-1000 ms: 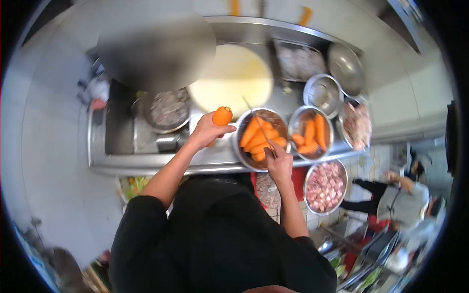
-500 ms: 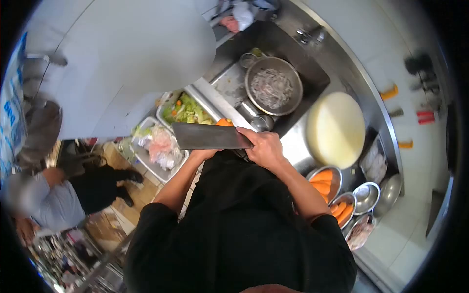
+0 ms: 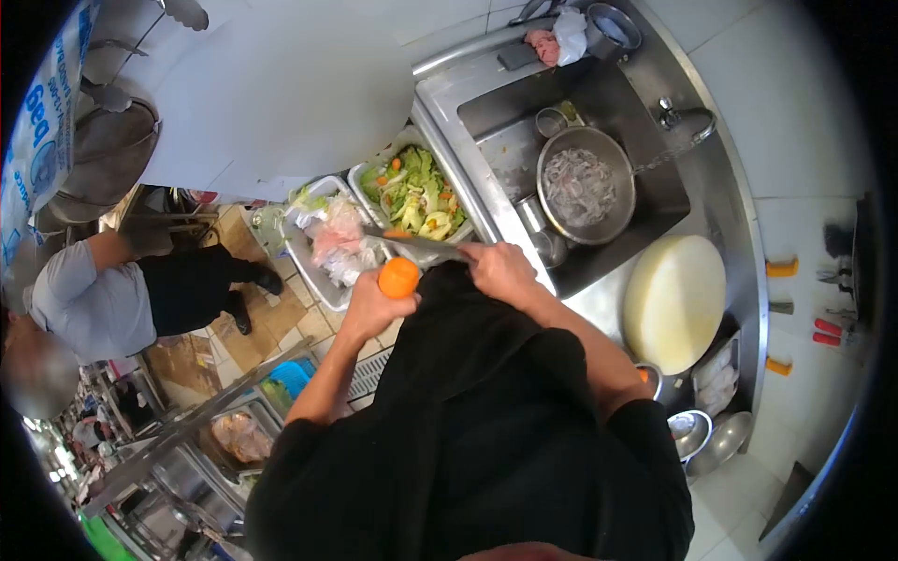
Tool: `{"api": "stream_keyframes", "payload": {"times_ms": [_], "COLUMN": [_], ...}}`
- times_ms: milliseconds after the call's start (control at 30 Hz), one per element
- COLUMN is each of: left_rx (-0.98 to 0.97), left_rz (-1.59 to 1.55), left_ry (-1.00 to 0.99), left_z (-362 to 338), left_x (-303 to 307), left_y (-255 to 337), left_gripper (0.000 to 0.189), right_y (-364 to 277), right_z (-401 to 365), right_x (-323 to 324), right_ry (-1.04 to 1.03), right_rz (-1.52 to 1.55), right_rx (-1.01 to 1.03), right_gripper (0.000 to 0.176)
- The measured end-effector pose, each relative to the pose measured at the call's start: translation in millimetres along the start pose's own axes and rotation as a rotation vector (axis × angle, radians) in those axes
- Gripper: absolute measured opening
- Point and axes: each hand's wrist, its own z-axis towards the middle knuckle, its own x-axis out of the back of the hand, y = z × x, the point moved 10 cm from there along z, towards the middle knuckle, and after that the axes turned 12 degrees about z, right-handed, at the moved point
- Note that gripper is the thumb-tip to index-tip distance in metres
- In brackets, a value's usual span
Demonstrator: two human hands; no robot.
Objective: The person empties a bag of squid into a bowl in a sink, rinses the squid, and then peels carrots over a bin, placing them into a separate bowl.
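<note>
My left hand (image 3: 372, 309) is closed around a carrot (image 3: 398, 278), whose round orange end points up toward me. In my right hand (image 3: 505, 273) is the handle of a cleaver (image 3: 426, 246), its blade seen nearly edge-on and reaching left, just beyond the carrot. Under and past the blade stands a white bin (image 3: 466, 230) with green and pale vegetable scraps (image 3: 421, 192) and some orange bits. Beside it, close to my left hand, is another white bin (image 3: 309, 271) filled with crumpled plastic bags (image 3: 339, 234).
A steel sink (image 3: 655, 201) holds a bowl (image 3: 625, 173) of pale strips, with water running from the faucet (image 3: 687, 126). A thick round cutting board (image 3: 675, 304) leans at the right, near metal bowls (image 3: 690, 432). Another person (image 3: 103, 290) stands at the left.
The cleaver has turned from flat to edge-on. My left hand has come out from under the blade, raising the carrot into sight. The view has shifted, showing more of the sink.
</note>
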Motion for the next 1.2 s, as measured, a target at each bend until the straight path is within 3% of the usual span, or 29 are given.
{"api": "stream_keyframes", "payload": {"times_ms": [33,133,267,400,500,600,733,800,867,933,1000,1033,1133,1167,1200], "left_rx": [-0.002,0.101,0.208,0.023,-0.195,-0.392,-0.639,-0.797,-0.738,-0.841,-0.823,-0.818,-1.111,-1.346,-1.431], "left_rz": [-0.031,0.015,0.124,0.294,0.309,0.42,0.203,0.361,0.511,0.496,0.589,0.634,0.841,0.875,0.8], "left_ry": [-0.025,-0.067,-0.18,-0.256,-0.34,-0.579,-0.925,-0.983,-1.102,-1.174,-1.196,-1.211,-1.1,-0.804,-0.848], "left_z": [-10.2,-10.2,6.7,37.1,61.1,70.2,16.1,-25.5,-58.9,-106.3,-130.0,-143.0,-171.7,-187.4,-209.7], "left_x": [-0.4,1.2,-20.6,-60.2,-113.0,-195.5,-311.4,-368.6,-428.8,-475.5,-521.2,-540.9,-575.0,-568.6,-579.3], "left_y": [-0.7,-18.8,-63.1,-50.6,3.9,73.5,172.6,204.8,204.4,214.8,202.5,193.4,190.6,206.1,210.8], "left_gripper": [0.029,0.034,0.041,0.047,0.047,0.046,0.049,0.055,0.06,0.062,0.061,0.061,0.064,0.064,0.063], "right_y": [21.8,42.6,58.5,97.7,128.5,135.2,139.7,129.0,111.2,101.8,104.0,97.6,71.7,60.9,57.2], "right_z": [0.5,-9.4,-37.5,-105.7,-189.8,-292.9,-424.0,-486.8,-532.4,-568.9,-598.1,-604.8,-624.8,-630.6,-635.5], "right_x": [-9.3,-19.3,4.1,43.3,65.4,81.5,44.7,15.2,-10.7,-53.7,-108.5,-130.5,-163.1,-164.6,-179.5], "right_ry": [-0.069,-0.078,0.074,0.343,0.641,0.887,1.26,1.485,1.687,1.744,1.835,1.912,1.98,2.066,2.08], "right_rz": [-0.005,0.039,0.146,0.17,0.282,0.368,0.481,0.523,0.489,0.544,0.474,0.702,0.622,0.475,0.545], "right_rx": [-0.117,-0.101,-0.221,-0.42,-0.521,-0.746,-0.939,-0.934,-0.934,-1.095,-1.171,-1.233,-1.318,-1.249,-1.293], "right_gripper": [0.03,0.031,0.031,0.03,0.03,0.028,0.025,0.023,0.023,0.021,0.018,0.019,0.019,0.019,0.019]}}
